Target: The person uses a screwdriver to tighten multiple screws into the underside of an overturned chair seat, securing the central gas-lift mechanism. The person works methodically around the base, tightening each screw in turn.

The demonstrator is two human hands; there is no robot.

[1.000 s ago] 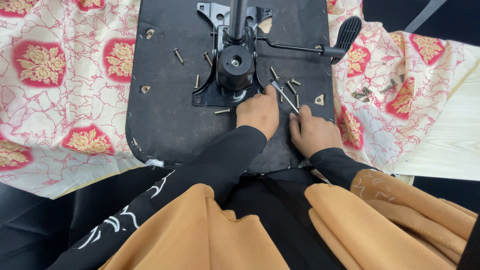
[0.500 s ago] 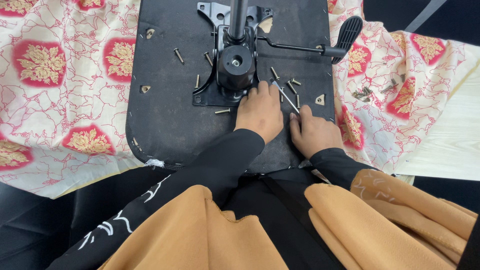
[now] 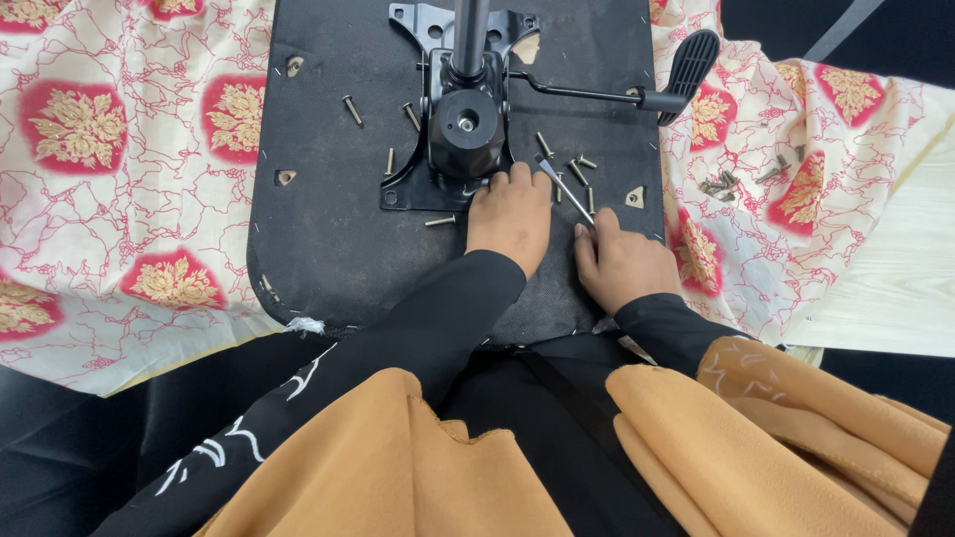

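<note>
Nearest to where she sits, folds of mustard-orange cloth [image 3: 696,438] and black sleeves fill the foreground, and both arms reach forward onto the upturned underside of a black chair seat [image 3: 328,229]. The left hand [image 3: 510,214] lies palm down on the seat, fingers held close together, their tips touching the lower edge of the black metal tilt mechanism [image 3: 463,129] at the seat's middle. Just beside it the right hand [image 3: 625,261] rests on the seat with its fingers curled around the near end of a slim metal tool [image 3: 563,185], which slants up and away toward the mechanism; the tip seems to land among loose screws, though I cannot tell exactly what it touches. Judging by what lies about, the work is partway at best: several screws [image 3: 579,164] are scattered just right of the mechanism, others [image 3: 351,109] lie loose to its left, one sits near the plate's lower corner, and at least one hole in the plate's corners looks empty. Whether any screw is seated I cannot make out. Farther off, a thin rod runs from the mechanism to a black ribbed lever handle [image 3: 688,65] at the seat's right edge, and a column rises out of view. The seat rests on a cream cloth patterned in red and gold [image 3: 99,179], where another little heap of fasteners [image 3: 741,179] lies to the right.
</note>
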